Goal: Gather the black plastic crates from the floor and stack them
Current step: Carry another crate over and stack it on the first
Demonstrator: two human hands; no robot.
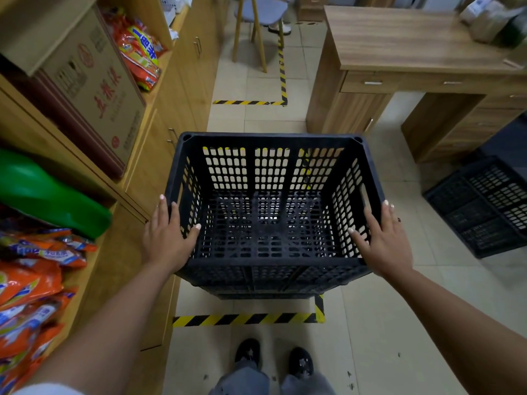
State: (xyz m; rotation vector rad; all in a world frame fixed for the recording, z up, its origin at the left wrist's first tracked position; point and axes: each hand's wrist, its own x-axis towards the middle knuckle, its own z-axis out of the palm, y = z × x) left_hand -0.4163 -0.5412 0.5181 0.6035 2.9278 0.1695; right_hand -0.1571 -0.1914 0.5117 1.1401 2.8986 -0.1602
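Beige tiled floor [385, 323] under hands, yellow-black tape [245, 319] across it; wooden shelving [159, 155] left of left hand; wooden desk [405, 38] beyond right hand; chair [261, 12] far ahead.

Hemming in on L: shelf unit [159, 155], tight vs crate [271, 212]. Blocking far R: desk [399, 47]. Lying near R: 2nd crate [484, 209]. Staying open btwn them: tiled floor [399, 323].
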